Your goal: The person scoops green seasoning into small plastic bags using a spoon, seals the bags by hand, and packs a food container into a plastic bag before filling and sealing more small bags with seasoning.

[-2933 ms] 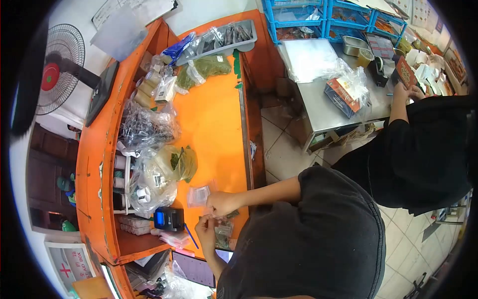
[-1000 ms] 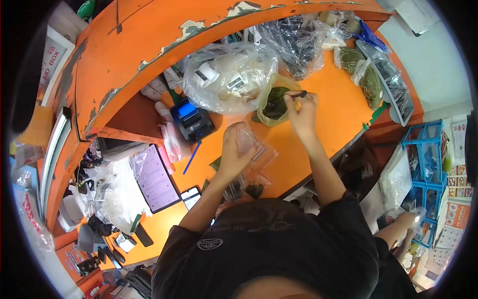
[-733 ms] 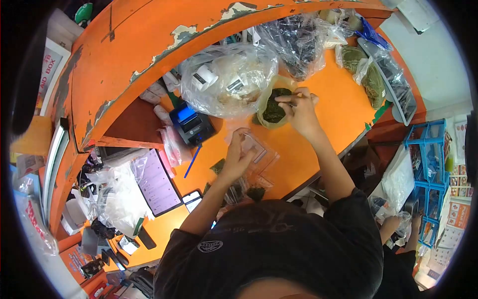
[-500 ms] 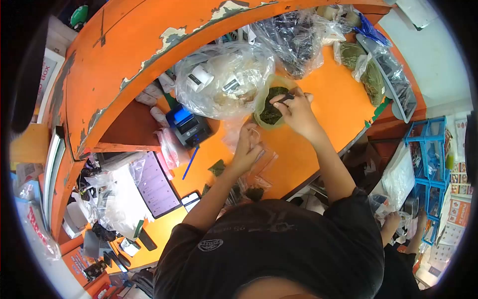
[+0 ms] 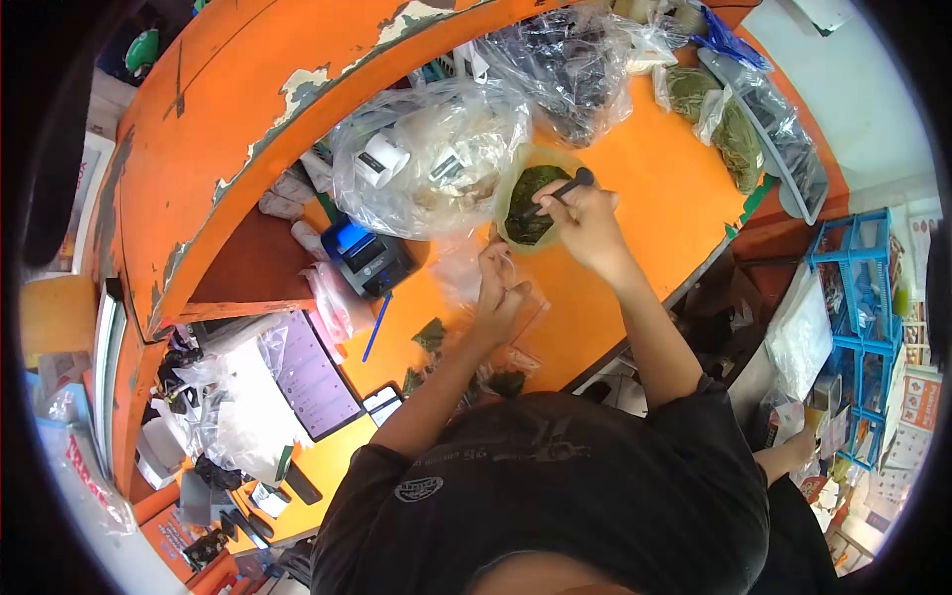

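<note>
My right hand [image 5: 587,226] is closed around a black long-handled utensil [image 5: 567,186], slanted over a pale green translucent container [image 5: 508,203]. Dark green dried leaves [image 5: 535,188] fill the inside. The utensil's lower end is down at the leaves, where its shape is hard to make out. Just below the container, my left hand [image 5: 499,296] pinches a small clear plastic bag [image 5: 458,270]. More clear reddish-tinted packets [image 5: 526,327] lie beside that hand, with small packets of dark green material [image 5: 428,335] nearer my body.
A big clear bag [image 5: 426,159] with white rolls sits left of the container. Nearby are a black label printer [image 5: 369,260], a blue pen [image 5: 377,327], a tablet [image 5: 312,377] and a phone [image 5: 382,403]. Bagged green leaves [image 5: 729,144] lie right. Another person's arm [image 5: 788,456] shows lower right.
My right hand has tilted the utensil, so more of its handle now shows above the container. My left hand stays at the clear bag. The other person's arm at right has shifted.
</note>
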### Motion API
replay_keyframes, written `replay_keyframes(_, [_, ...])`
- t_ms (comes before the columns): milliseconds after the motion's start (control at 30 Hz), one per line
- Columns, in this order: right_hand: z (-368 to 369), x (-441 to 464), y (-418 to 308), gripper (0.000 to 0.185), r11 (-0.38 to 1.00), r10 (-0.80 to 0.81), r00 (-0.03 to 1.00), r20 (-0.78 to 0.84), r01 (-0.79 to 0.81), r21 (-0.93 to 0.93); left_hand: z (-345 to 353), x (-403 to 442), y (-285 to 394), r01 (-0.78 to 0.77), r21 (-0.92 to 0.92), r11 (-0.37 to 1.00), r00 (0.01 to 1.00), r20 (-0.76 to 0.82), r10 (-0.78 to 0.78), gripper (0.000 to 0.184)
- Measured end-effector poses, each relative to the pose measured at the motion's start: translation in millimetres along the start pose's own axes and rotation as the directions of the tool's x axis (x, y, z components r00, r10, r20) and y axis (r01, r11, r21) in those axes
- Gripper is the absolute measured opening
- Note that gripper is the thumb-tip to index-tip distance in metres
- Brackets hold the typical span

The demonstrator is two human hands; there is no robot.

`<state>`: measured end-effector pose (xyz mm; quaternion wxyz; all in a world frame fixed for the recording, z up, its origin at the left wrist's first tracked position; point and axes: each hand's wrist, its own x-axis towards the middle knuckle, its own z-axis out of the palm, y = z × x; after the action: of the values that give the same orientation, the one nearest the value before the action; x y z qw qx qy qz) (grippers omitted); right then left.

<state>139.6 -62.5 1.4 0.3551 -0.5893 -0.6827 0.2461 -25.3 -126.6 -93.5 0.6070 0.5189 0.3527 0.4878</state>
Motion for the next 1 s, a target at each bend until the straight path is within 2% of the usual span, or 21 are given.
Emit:
replay_keyframes(33, [0.8, -1.7, -0.4, 0.009, 1.000, -0.007, 1.000, 0.002, 0.007, 0.025, 1.7, 0.9, 0.4, -0.013, 0.018, 1.000, 1.000, -0.017, 0.014, 0.059])
replay_keyframes(133, [-11.0, -3.4, -9.8, 0.010, 0.970, 0.173, 0.981, -0.087, -0.154, 0.186, 2.2, -0.8, 7.2, -0.003, 0.024, 1.000, 0.999, -0.037, 0.004, 0.059])
replay_keyframes(233, [-3.1, -9.7, 3.7, 0.012, 0.984, 0.123, 0.992, -0.032, -0.117, 0.134, -0.4, -1.0, -2.3, -0.068, 0.029, 0.997, 0.998, -0.005, 0.068, 0.058])
replay_keyframes(267, [-2.2, -11.1, 6.8, 0.013, 0.972, 0.154, 0.988, -0.030, -0.145, 0.187, -1.5, -1.3, -6.2, -0.106, 0.034, 0.994, 0.994, 0.009, 0.106, 0.057])
replay_keyframes(367, [-4.3, -14.3, 12.2, 0.017, 0.905, 0.260, 0.965, -0.022, -0.236, 0.353, -2.2, -3.1, 12.7, -0.012, -0.033, 0.999, 0.999, 0.045, 0.014, 0.057])
replay_keyframes(433, [-7.4, -15.7, 13.6, 0.020, 0.829, 0.348, 0.937, -0.013, -0.301, 0.470, -7.1, -2.5, 8.2, 0.014, -0.041, 0.999, 0.999, -0.044, -0.016, 0.057])
replay_keyframes(500, [-10.5, -16.5, 21.4, 0.021, 0.780, 0.393, 0.919, -0.021, -0.322, 0.536, -12.1, -1.1, 9.9, -0.038, 0.018, 0.999, 0.990, -0.137, 0.040, 0.058])
replay_keyframes(567, [-13.9, -18.2, 24.0, 0.022, 0.728, 0.442, 0.896, -0.030, -0.340, 0.595, -11.4, 3.5, 42.2, -0.153, 0.153, 0.976, 0.958, -0.221, 0.185, 0.059])
replay_keyframes(700, [-21.3, -20.5, 29.9, 0.021, 0.581, 0.541, 0.841, -0.016, -0.360, 0.730, -23.2, 20.3, 86.4, -0.290, 0.155, 0.945, 0.937, -0.154, 0.313, 0.059])
replay_keyframes(733, [-23.0, -21.1, 34.8, 0.020, 0.531, 0.563, 0.826, -0.001, -0.360, 0.767, -18.9, 25.7, 102.4, -0.270, 0.055, 0.961, 0.952, -0.132, 0.275, 0.058])
replay_keyframes(767, [-24.8, -21.4, 38.5, 0.020, 0.539, 0.563, 0.826, -0.030, -0.340, 0.771, -12.7, 30.9, 121.3, -0.246, -0.045, 0.968, 0.965, -0.105, 0.240, 0.058])
replay_keyframes(833, [-29.7, -21.0, 44.3, 0.020, 0.558, 0.559, 0.824, -0.088, -0.295, 0.776, -7.4, 47.2, 139.7, -0.168, -0.126, 0.978, 0.986, -0.022, 0.166, 0.059])
replay_keyframes(933, [-44.4, -17.4, 46.0, 0.024, 0.596, 0.508, 0.855, -0.107, -0.259, 0.760, 7.9, 81.1, 152.7, 0.080, -0.395, 0.915, 0.980, 0.198, 0.000, 0.056])
replay_keyframes(1000, [-50.9, -16.5, 45.2, 0.023, 0.626, 0.483, 0.863, -0.144, -0.226, 0.746, 6.9, 105.7, 137.4, 0.057, -0.111, 0.992, 0.977, 0.209, -0.033, 0.054])
